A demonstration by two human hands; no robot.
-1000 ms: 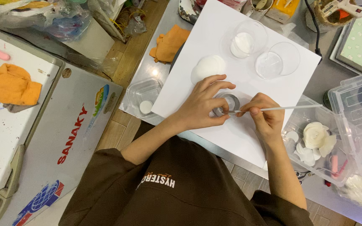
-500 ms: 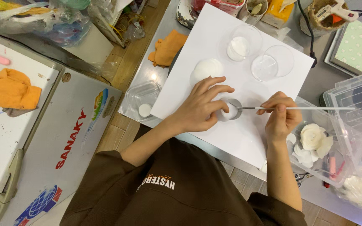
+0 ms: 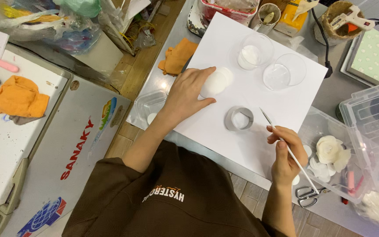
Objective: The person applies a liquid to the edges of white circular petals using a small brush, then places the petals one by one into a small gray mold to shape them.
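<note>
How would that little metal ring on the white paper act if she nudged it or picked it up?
The metal ring looks like a thin, open band, so it is probably light and stiff. It stands flat on its rim on the white paper, so a nudge would likely slide it. Tipped on edge it could roll, and its shiny wall may be a bit slippery.

I saw a white paper sheet [image 3: 224,127] on the grey surface [image 3: 330,94], a white pad [image 3: 216,82], a silver ring [image 3: 238,118], orange cloths [image 3: 178,57], brown sleeves [image 3: 110,193] and a green dotted board [image 3: 376,57].
</note>
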